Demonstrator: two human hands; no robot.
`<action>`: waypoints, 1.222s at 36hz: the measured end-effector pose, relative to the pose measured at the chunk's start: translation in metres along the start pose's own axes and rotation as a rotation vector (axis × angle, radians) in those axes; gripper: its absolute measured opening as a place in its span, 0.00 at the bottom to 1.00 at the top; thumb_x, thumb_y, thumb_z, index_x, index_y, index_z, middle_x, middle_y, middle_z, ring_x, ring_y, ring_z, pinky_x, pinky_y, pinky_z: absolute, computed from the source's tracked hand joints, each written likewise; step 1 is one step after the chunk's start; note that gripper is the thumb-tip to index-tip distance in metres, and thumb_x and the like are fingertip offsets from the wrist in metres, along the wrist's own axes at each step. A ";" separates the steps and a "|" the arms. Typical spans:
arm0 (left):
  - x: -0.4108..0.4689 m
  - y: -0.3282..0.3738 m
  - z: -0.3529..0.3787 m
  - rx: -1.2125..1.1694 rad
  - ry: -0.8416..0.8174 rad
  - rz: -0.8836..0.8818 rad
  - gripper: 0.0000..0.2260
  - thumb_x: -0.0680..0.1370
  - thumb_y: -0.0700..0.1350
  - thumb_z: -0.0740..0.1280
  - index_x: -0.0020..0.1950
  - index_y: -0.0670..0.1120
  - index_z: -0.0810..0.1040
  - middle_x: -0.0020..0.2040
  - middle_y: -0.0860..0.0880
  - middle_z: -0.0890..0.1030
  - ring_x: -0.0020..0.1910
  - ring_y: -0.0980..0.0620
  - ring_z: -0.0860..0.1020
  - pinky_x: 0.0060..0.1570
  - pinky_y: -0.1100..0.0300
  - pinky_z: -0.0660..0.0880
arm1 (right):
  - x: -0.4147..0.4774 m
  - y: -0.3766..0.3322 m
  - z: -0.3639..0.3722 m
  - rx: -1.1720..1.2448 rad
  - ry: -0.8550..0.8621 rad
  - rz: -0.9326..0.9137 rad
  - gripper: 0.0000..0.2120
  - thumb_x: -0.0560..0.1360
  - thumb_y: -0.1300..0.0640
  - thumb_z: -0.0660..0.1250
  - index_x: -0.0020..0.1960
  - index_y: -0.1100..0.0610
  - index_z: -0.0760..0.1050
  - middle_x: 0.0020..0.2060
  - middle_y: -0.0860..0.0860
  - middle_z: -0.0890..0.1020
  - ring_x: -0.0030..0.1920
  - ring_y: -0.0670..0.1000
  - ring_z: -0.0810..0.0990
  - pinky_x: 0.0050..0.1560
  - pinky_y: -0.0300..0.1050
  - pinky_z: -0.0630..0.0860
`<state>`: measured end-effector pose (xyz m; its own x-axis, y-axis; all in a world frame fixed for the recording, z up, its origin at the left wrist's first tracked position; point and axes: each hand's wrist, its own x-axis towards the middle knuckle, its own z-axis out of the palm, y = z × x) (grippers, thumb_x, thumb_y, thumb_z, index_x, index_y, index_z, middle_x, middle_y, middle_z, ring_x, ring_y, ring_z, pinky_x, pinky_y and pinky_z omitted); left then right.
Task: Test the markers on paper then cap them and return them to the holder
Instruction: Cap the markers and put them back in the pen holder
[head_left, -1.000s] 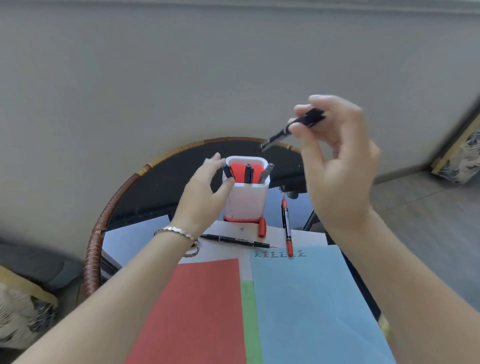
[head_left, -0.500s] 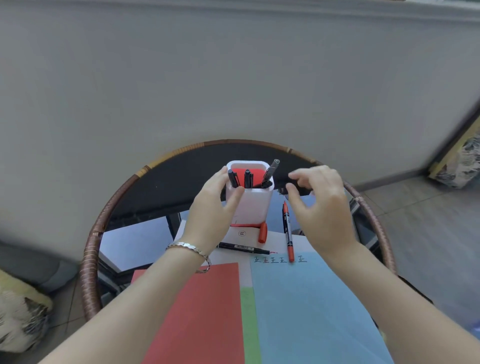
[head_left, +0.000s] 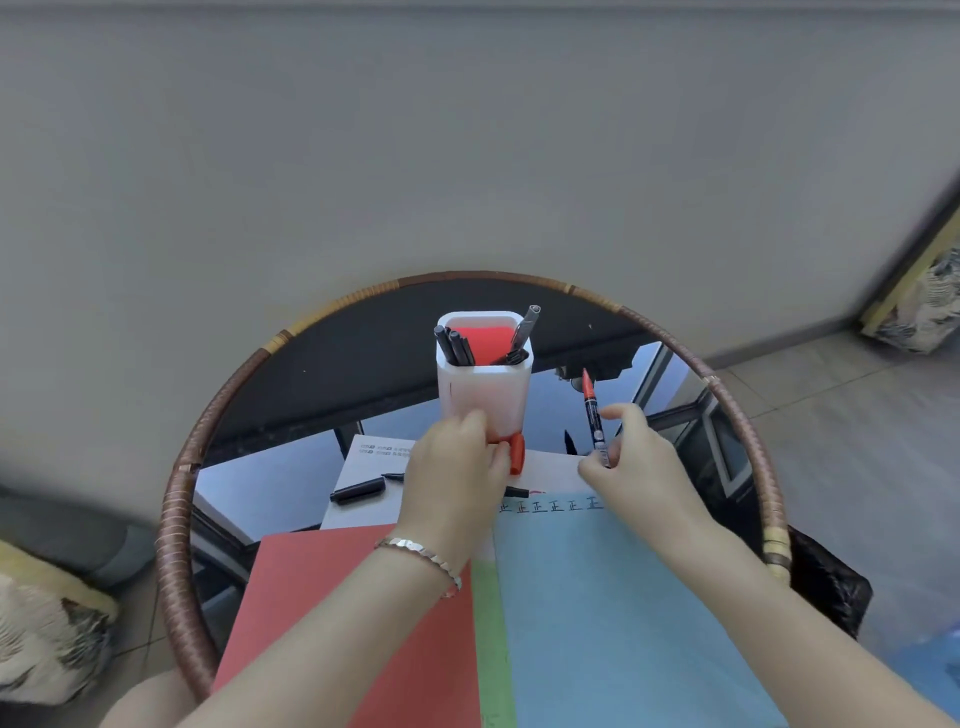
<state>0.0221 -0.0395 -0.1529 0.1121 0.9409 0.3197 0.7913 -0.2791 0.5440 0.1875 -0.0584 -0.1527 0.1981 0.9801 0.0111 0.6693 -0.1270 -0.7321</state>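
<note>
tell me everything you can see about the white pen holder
The pen holder is a white, rounded-square cup, plastic by its look, with a red inside and red base. It stands upright on the round glass table, at a white sheet's far edge. Dark markers lean in its left corner; a grey one sticks out at the right. The left hand touches its lower front, and a red cap lies against its base.
</note>
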 end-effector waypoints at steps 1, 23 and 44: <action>0.002 0.005 0.003 0.052 -0.018 0.011 0.10 0.75 0.45 0.63 0.37 0.41 0.69 0.37 0.44 0.75 0.39 0.42 0.73 0.35 0.52 0.69 | -0.003 0.002 -0.005 0.018 0.006 -0.008 0.20 0.71 0.61 0.61 0.62 0.52 0.64 0.35 0.47 0.71 0.35 0.46 0.71 0.33 0.42 0.69; -0.010 0.037 -0.033 -1.161 -0.075 -0.398 0.04 0.77 0.40 0.64 0.47 0.48 0.77 0.37 0.53 0.85 0.41 0.57 0.82 0.43 0.65 0.78 | -0.056 0.035 -0.040 0.225 0.067 -0.054 0.19 0.72 0.65 0.60 0.45 0.40 0.73 0.34 0.48 0.72 0.27 0.40 0.70 0.26 0.28 0.63; -0.049 0.012 -0.035 -1.411 0.001 -0.697 0.06 0.73 0.41 0.67 0.44 0.38 0.78 0.37 0.46 0.84 0.40 0.52 0.83 0.45 0.63 0.79 | -0.086 0.009 -0.022 0.251 0.010 -0.201 0.13 0.67 0.60 0.73 0.41 0.41 0.78 0.42 0.41 0.79 0.31 0.42 0.74 0.30 0.26 0.66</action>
<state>0.0049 -0.0954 -0.1352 -0.0214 0.9558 -0.2932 -0.4919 0.2452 0.8354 0.1922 -0.1473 -0.1456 0.0881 0.9800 0.1785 0.4988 0.1117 -0.8595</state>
